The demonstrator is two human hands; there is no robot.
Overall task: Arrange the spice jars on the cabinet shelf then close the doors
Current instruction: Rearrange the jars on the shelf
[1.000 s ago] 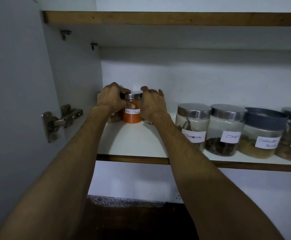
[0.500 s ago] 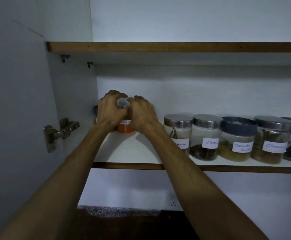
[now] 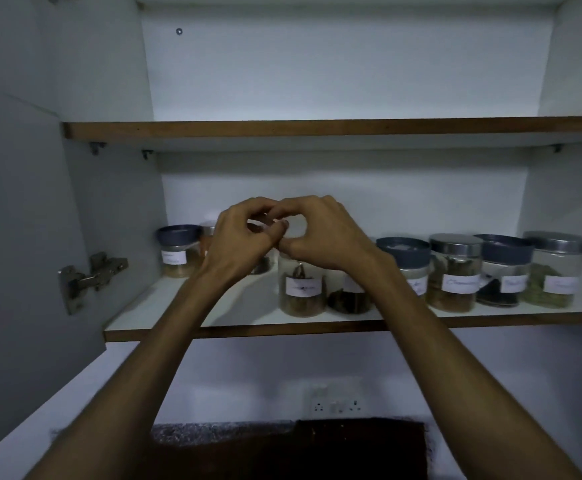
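Several labelled spice jars stand in a row on the lower cabinet shelf [image 3: 282, 329]. A grey-lidded jar [image 3: 178, 252] is at the far left, with a sliver of the orange jar [image 3: 206, 242] beside it. My left hand [image 3: 237, 237] and my right hand [image 3: 320, 233] are raised together in front of the row, fingers loosely curled and fingertips meeting, with nothing visible between them. They hide the tops of a light-spice jar [image 3: 301, 289] and a dark-spice jar [image 3: 348, 299]. More jars [image 3: 455, 271] continue to the right.
The left cabinet door [image 3: 12, 237] stands open, its metal hinge [image 3: 88, 278] showing. An upper shelf [image 3: 317, 128] carries nothing visible. Below the cabinet are a white wall with a socket [image 3: 338, 405] and a dark counter [image 3: 282, 448].
Both hands have let go of the orange jar at the back left and moved right and toward me. The view has pulled back and tilted up, revealing the upper shelf.
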